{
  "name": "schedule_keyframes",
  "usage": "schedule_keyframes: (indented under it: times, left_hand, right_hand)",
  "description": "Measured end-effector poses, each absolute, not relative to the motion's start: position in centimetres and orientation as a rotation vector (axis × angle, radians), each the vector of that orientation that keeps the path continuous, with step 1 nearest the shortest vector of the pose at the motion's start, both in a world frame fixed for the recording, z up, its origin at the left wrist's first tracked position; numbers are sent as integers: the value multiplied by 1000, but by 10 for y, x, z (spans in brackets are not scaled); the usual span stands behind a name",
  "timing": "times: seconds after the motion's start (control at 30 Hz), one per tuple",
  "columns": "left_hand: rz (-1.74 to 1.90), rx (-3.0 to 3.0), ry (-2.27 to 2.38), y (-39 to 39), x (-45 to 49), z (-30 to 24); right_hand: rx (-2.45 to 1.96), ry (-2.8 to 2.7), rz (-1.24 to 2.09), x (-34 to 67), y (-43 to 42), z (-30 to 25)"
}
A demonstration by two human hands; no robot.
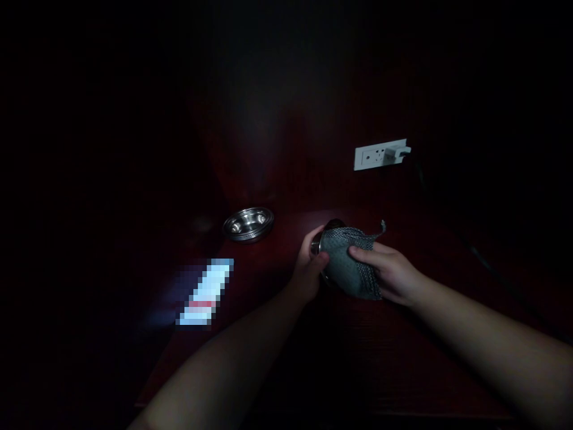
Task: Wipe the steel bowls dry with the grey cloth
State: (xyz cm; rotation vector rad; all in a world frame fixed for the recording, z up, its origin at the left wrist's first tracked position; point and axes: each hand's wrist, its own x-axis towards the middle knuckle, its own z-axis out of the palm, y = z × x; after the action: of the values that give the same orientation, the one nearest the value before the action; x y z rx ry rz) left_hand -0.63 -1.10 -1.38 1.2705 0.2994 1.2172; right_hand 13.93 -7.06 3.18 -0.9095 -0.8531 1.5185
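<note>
My left hand (pixel 311 266) is closed on the near-left edge of a shiny metal bowl (pixel 316 245); only a bit of its curved rim shows. A grey-green cloth (pixel 347 263) with a woven, patterned border covers most of the bowl. With the thumb on top of the cloth, my right hand (pixel 387 269) grips it against the bowl's right side. One corner of the cloth sticks up beyond my right thumb. Both hands are raised over the dark red table, and the fingers under the bowl are hidden.
Several shiny metal bowls (pixel 248 225) sit stacked at the back left of the table (pixel 277 272). A pixelated bright screen (pixel 206 295) lies at the left. On the back wall is a white socket plate (pixel 369 156) with a plug (pixel 396 153) and dark cable. The surroundings are very dark.
</note>
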Motion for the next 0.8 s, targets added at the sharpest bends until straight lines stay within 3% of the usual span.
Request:
schedule_keyframes:
  times: [0.2,0.37,0.43,0.57,0.8]
  left_hand:
    - [1228,1277,317,-10,-6,-15]
    - [1220,1222,331,-8,-4,-17]
    - [1206,1200,348,-8,-3,-17]
    - [1217,1158,316,-7,0,-19]
    - [1199,1030,360,-2,1,-23]
  right_hand:
    - [-902,-656,1314,142,-68,46]
    - [-1018,-714,870,159,-56,46]
    - [-1132,-913,559,167,-56,44]
    - [-1025,-1856,70,170,-60,36]
    - [-1100,-2497,116,160,-55,14]
